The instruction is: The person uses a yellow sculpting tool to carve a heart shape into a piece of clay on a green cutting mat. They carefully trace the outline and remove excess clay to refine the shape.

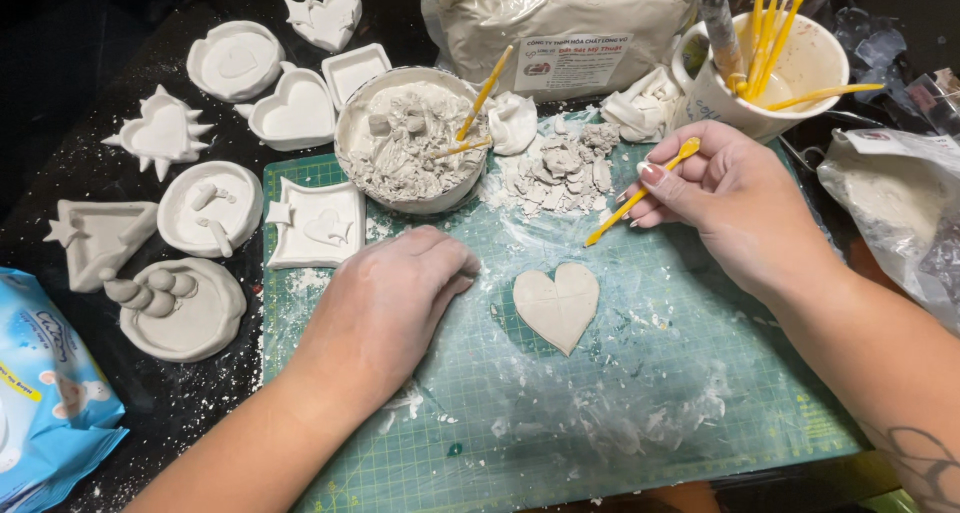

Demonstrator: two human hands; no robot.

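Green cutting mat [700,393], clay heart [557,305] between left hand [385,308], right hand [735,208]

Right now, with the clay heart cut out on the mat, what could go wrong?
1. The left hand rests right beside the heart; a slide could dent its soft edge.
2. The yellow tool in the right hand hovers above the heart and could nick it if lowered carelessly.
3. Loose clay scraps lie close by and may stick to it.

Labelled clay bag [560,18] top, blue packet [45,393] lower-left
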